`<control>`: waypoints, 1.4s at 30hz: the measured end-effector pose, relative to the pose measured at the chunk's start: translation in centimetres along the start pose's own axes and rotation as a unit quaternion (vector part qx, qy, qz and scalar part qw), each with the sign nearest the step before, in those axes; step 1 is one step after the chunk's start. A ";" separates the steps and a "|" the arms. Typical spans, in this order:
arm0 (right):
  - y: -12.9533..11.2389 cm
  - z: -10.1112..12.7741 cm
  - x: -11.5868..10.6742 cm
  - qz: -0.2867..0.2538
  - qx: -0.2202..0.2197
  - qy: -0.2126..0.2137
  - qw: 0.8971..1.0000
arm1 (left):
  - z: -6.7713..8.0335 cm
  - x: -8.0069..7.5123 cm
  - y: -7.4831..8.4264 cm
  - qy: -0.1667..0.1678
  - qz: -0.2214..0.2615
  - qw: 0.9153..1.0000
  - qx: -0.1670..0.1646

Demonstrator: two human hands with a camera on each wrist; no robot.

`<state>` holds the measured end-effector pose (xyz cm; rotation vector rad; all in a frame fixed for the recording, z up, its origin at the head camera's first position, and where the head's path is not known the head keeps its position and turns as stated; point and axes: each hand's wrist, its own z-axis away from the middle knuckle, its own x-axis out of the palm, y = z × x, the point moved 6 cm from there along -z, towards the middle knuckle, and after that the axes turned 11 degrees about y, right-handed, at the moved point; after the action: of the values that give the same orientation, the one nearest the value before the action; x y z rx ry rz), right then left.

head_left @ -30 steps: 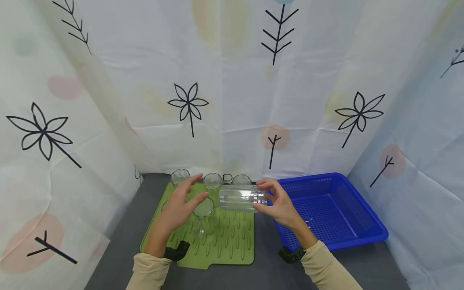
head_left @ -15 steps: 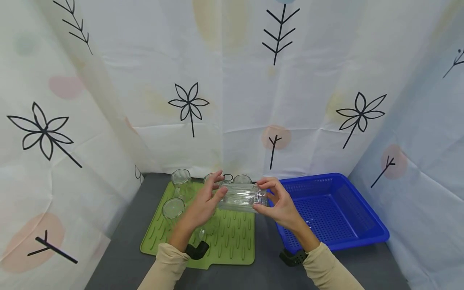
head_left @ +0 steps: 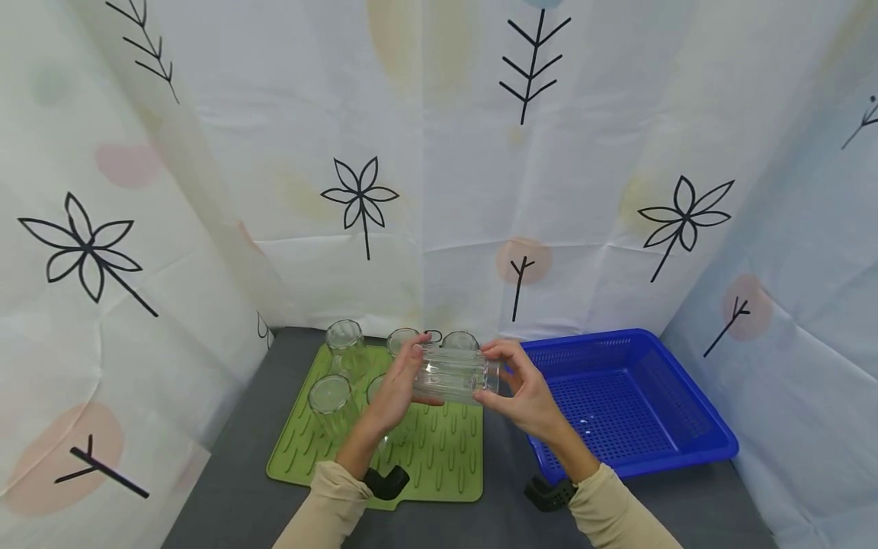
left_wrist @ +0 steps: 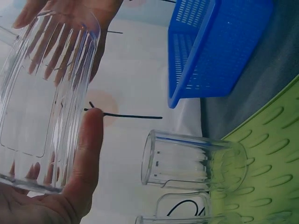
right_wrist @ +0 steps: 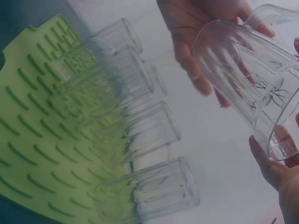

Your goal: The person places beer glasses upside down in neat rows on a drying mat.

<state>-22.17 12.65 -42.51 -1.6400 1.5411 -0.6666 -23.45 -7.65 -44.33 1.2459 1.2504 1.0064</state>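
Note:
A clear glass mug (head_left: pixel 453 374) lies sideways in the air between both hands, over the back right of the green drying mat (head_left: pixel 446 465). My left hand (head_left: pixel 392 395) grips its left end, with one finger (left_wrist: pixel 88 140) stretched along the side in the left wrist view. My right hand (head_left: pixel 530 390) pinches the other end between thumb and fingers. The mug's handle (right_wrist: pixel 273 9) shows at the upper right of the right wrist view. Several similar mugs stand on the mat, among them a front left mug (head_left: pixel 331 396) and a back left mug (head_left: pixel 345 341); my left hand partly hides another.
A blue perforated plastic basket (head_left: pixel 627 408) stands right of the mat on the grey table (head_left: pixel 497 473). Two more mugs line the mat's back edge, one of them a back right mug (head_left: pixel 460 341). A patterned white curtain (head_left: pixel 439 191) hangs close behind.
My left hand has come in from the left, away from above the standing mugs, and now grips the mug's left end. The right hand keeps its hold, nearly in place.

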 end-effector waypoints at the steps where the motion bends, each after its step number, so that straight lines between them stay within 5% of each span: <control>1: 0.1 0.1 0.1 0.010 0.004 -0.008 1.000 | 0.0 -0.1 -0.1 0.011 -0.008 1.000 0.005; 7: 0.6 0.9 0.6 0.074 0.047 -0.045 0.995 | -0.1 -0.6 0.0 0.066 -0.035 0.996 0.040; 25: 2.2 2.0 -1.6 0.117 0.119 -0.067 0.984 | -0.2 -0.4 0.7 0.092 -0.129 0.982 0.103; 31: 2.3 1.3 -2.6 0.149 0.142 -0.040 0.978 | -0.1 0.0 0.6 0.078 -0.162 0.978 0.103; 42: 2.4 0.0 -4.0 0.252 0.162 -0.015 0.954 | 0.3 1.7 -0.2 0.056 -0.221 0.961 0.155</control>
<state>-24.08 16.67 -43.92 -0.9548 1.6380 -0.5698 -23.01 -6.04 -44.79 1.0780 1.7322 0.5751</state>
